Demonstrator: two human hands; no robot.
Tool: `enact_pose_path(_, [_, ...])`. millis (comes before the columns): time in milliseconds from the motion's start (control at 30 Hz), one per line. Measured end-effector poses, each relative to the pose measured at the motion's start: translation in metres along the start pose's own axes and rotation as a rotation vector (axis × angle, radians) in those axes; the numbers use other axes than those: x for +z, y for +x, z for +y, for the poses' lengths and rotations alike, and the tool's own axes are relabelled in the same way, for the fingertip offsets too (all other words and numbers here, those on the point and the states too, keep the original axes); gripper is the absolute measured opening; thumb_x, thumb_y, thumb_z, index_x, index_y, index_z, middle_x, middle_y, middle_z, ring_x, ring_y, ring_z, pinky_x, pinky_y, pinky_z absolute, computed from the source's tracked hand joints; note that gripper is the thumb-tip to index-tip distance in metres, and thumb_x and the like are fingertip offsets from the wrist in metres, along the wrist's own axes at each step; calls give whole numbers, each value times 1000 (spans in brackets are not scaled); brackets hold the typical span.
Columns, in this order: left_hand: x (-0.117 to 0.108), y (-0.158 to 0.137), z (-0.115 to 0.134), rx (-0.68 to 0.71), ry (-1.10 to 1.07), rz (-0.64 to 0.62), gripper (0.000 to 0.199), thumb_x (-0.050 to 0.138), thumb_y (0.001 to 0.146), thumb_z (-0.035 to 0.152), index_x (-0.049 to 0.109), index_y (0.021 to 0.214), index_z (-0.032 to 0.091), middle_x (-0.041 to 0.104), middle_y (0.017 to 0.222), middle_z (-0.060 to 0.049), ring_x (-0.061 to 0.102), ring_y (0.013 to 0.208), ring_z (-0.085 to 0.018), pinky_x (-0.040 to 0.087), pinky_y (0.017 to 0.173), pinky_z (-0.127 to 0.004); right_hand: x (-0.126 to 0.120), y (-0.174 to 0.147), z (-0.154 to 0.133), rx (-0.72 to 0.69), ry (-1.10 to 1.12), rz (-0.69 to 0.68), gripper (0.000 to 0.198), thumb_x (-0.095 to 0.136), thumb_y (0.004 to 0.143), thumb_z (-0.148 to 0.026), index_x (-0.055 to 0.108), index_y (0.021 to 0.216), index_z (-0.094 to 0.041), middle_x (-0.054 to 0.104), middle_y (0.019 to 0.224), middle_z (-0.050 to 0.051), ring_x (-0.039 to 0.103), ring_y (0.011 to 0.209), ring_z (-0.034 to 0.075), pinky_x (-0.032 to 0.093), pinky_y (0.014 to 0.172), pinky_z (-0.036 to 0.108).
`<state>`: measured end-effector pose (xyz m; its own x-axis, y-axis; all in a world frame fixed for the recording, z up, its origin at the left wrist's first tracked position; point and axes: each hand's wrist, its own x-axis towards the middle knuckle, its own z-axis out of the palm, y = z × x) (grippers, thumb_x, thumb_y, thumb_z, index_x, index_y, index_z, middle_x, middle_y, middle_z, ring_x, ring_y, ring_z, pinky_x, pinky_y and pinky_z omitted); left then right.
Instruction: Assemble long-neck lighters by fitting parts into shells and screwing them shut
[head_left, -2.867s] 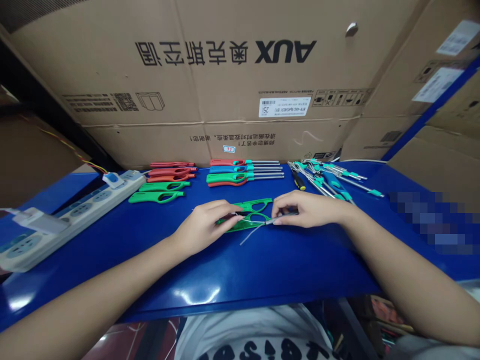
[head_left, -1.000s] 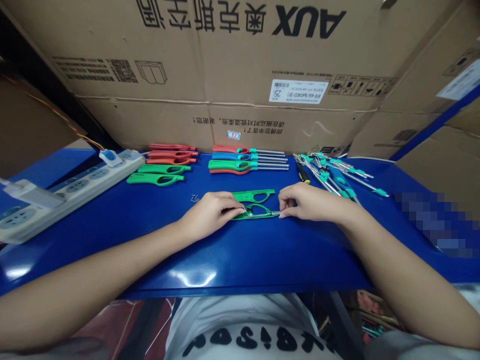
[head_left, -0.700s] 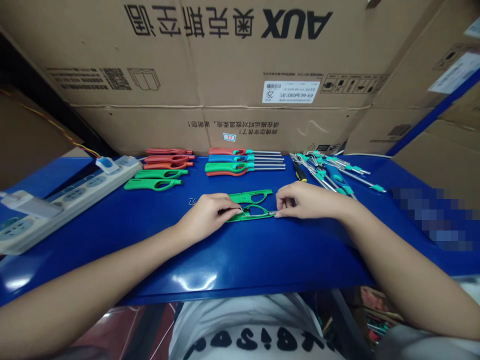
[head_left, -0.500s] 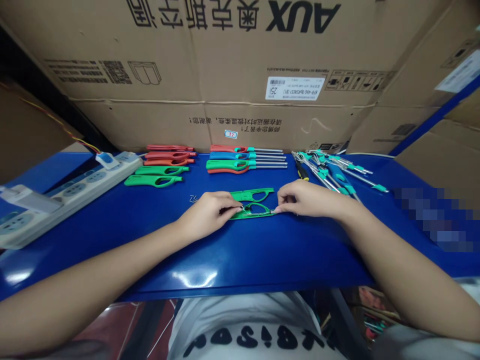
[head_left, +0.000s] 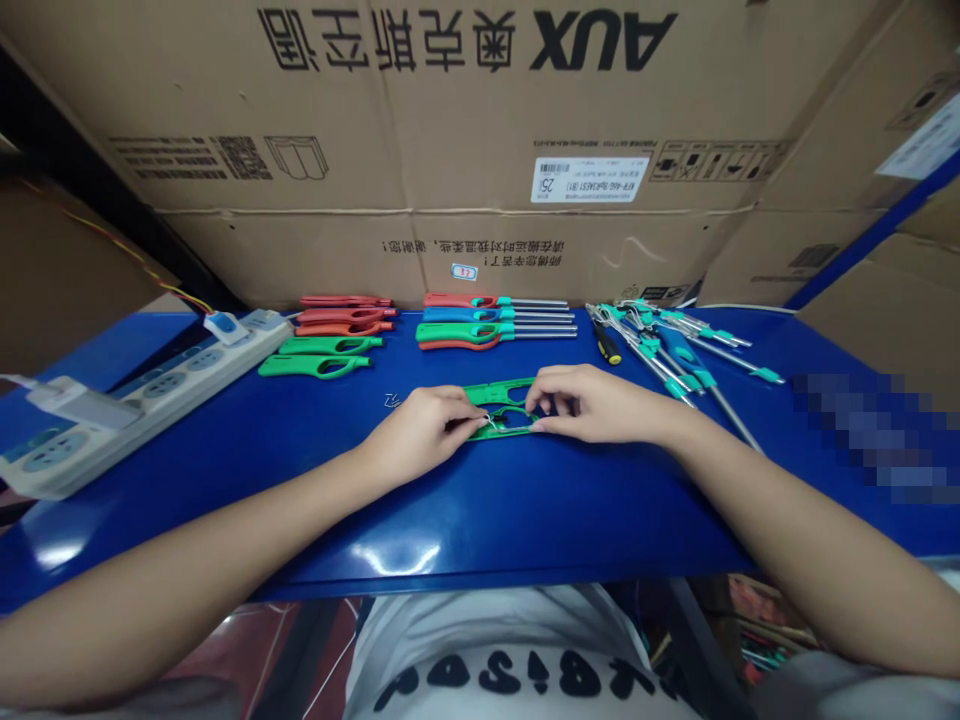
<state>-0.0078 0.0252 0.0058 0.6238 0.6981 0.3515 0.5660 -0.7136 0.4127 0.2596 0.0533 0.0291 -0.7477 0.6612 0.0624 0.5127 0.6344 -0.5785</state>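
Two green lighter shell halves lie one behind the other on the blue table, the far half (head_left: 491,392) and the near half (head_left: 491,434). A thin white wire (head_left: 492,424) and small dark parts sit in the near half, by its trigger opening. From the left, my left hand (head_left: 424,430) pinches at the wire with thumb and forefinger, over the shell's left end. My right hand (head_left: 592,403) has curled fingers, its thumb at the narrow right end of the near half and its forefinger above. The fingers partly hide both halves.
Green and red lighter shells (head_left: 322,366) lie at the back left, several lighters with metal tubes (head_left: 536,330) at the back middle. Tubes with teal ends (head_left: 724,352), wires and a black-and-yellow screwdriver (head_left: 607,345) lie right. A power strip (head_left: 161,390) runs along the left; cardboard (head_left: 465,230) stands behind.
My right hand has moved left along the near shell half, and its forefinger now reaches over the shell. My left hand stays pinched at the wire. The view has shifted slightly.
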Motion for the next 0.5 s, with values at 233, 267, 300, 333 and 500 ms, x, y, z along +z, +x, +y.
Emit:
enact_pose_path(233, [2, -1, -2, 31, 65, -31, 20, 59, 97, 18, 79, 93, 16, 68, 79, -5, 66, 72, -16, 50, 69, -26, 21, 8, -8, -72, -111, 29, 11, 62, 93, -28, 67, 96, -19, 65, 98, 4, 54, 71, 12, 41, 68, 25])
enact_pose_path(267, [3, -1, -2, 32, 70, -33, 21, 59, 98, 19, 78, 91, 15, 68, 79, -5, 66, 72, -16, 51, 69, -26, 22, 9, -8, -76, -106, 36, 10, 62, 93, -27, 67, 95, -19, 65, 98, 4, 54, 71, 12, 40, 67, 25])
enact_pose_path(300, [3, -1, -1, 32, 76, -36, 22, 58, 98, 19, 78, 90, 15, 68, 79, -6, 66, 73, -17, 51, 69, -27, 23, 9, -7, -74, -101, 43, 10, 63, 93, -27, 67, 94, -19, 66, 97, 4, 54, 71, 12, 40, 67, 25])
enact_pose_path(333, [3, -1, -1, 31, 84, -40, 23, 57, 98, 19, 78, 89, 15, 67, 80, -6, 66, 73, -17, 51, 70, -27, 24, 9, -7, -70, -99, 48, 10, 63, 92, -28, 67, 94, -19, 66, 96, 4, 54, 70, 13, 40, 67, 25])
enact_pose_path(500, [4, -2, 5, 10, 199, -64, 29, 51, 101, 21, 77, 90, 15, 65, 82, -6, 65, 71, -16, 51, 67, -26, 24, 9, -6, -45, -107, 53, 13, 64, 91, -32, 65, 92, -19, 65, 87, 3, 53, 68, 13, 38, 65, 25])
